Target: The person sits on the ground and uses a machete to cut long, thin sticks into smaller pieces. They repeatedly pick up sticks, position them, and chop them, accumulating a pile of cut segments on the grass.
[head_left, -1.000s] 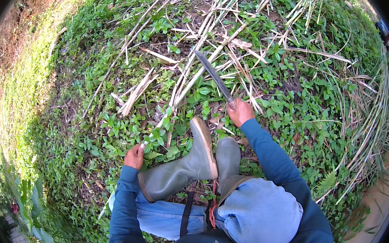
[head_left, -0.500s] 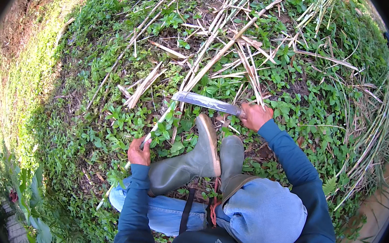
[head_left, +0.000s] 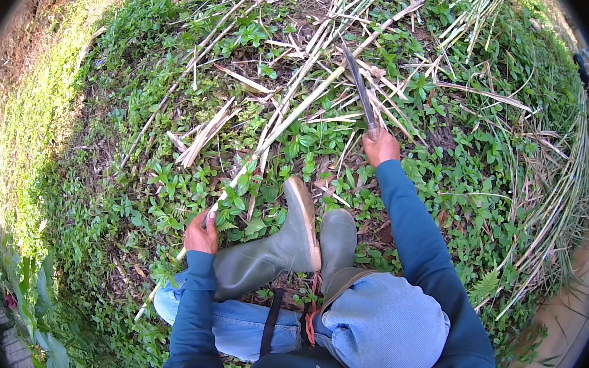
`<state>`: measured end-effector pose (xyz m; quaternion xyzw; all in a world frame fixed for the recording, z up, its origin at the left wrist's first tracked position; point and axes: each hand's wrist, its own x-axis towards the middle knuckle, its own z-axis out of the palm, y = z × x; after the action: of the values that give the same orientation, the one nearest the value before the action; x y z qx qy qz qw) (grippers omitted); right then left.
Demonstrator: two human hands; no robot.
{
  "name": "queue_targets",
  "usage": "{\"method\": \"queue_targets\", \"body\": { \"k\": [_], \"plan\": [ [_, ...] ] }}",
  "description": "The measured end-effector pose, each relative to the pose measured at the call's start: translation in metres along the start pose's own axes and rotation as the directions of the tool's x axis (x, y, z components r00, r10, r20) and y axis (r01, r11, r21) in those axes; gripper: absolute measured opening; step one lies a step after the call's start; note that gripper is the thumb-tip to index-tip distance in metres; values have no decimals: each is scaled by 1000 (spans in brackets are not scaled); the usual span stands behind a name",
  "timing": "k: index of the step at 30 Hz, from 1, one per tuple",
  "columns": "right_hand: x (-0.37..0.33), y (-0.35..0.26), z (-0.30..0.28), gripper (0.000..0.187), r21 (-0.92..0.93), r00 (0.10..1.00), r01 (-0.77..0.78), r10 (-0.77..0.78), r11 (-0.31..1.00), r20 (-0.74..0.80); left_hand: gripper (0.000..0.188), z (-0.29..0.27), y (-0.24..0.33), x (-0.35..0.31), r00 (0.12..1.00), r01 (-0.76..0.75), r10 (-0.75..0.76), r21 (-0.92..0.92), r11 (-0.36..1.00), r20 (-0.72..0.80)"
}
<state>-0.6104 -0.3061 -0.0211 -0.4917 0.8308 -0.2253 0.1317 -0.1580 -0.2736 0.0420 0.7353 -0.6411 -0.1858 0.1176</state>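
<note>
My left hand [head_left: 202,232] is closed around a thin pale stalk [head_left: 234,183], out in front of my left knee. The stalk slants from beside my knee up and to the right, in line with a longer dry cane [head_left: 299,110]; I cannot tell whether they are one piece. My right hand [head_left: 382,148] grips the handle of a machete [head_left: 360,85]. Its blade points away from me, seen nearly edge-on, above split pieces of cane [head_left: 384,106]. The blade stands to the right of the long cane.
My green rubber boots [head_left: 291,237] rest on low leafy plants [head_left: 126,190]. Split cane husks [head_left: 208,133] lie ahead on the left. A pile of thin green stalks [head_left: 558,200] lies at the right, beside a pale paved edge [head_left: 538,356]. More stalks [head_left: 471,24] lie at the far right.
My right hand has moved forward, swinging the machete from lying across the stalk to pointing away on the right. My left hand keeps its grip on the stalk, shifting slightly.
</note>
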Motion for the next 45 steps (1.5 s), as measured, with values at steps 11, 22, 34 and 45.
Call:
{"method": "queue_targets", "body": {
  "k": [11,22,34,45],
  "plan": [
    [-2,0,-3,29,-65,969,86,-68,994,237,48,-6,-35,28,947,40,-40,4,999,318],
    [12,-6,-45,33,-190,897,272,-177,943,405,45,-9,-55,19,977,-3,15,-56,998,212],
    [-48,-30,-17,27,-48,889,303,-264,952,374,26,-3,-20,-14,972,-118,100,-74,990,-210],
    [-36,-23,-49,26,-209,838,387,-248,898,487,19,7,-21,-27,947,-137,97,-113,984,-308]
  ]
}}
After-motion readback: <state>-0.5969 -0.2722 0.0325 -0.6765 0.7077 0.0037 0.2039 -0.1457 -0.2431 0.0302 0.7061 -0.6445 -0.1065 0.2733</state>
